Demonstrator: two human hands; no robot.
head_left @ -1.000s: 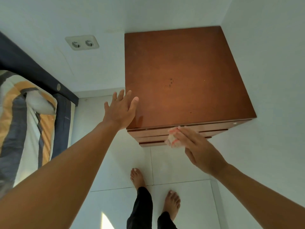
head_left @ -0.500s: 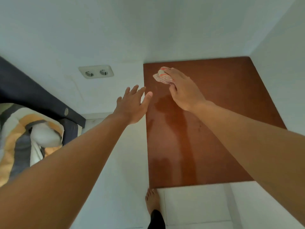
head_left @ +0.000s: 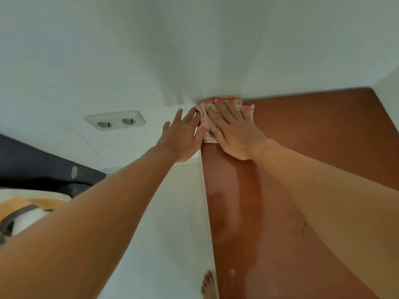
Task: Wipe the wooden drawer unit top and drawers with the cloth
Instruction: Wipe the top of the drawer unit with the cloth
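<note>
**Cloth pinned flat in the far left corner of the unit top**

The wooden drawer unit top (head_left: 323, 147) runs lengthwise away from the person, from the lower edge of the view up to the white wall (head_left: 151, 50). The cloth (head_left: 234, 99), white with red stripes, lies at the top's far left corner, its far edge against the wall. It is rumpled, so its own long axis cannot be told.

The right hand (head_left: 235, 134) lies palm down on the cloth. Its fingers (head_left: 218, 108) are straight, slightly spread, and point towards the wall, hiding the middle of the cloth. The left hand (head_left: 181, 139) is just beside the top's left edge, with its fingers (head_left: 190, 117) straight and close together. Their tips reach the cloth's left side, though contact cannot be made out.

The right forearm covers much of the top, whose near end is cut off. A darker glossy band (head_left: 237, 212) runs along its left side. The drawers are out of sight. A double socket (head_left: 115, 120) sits on the wall to the left, above a dark bed frame (head_left: 32, 169). A bare foot (head_left: 208, 285) shows at the bottom.
</note>
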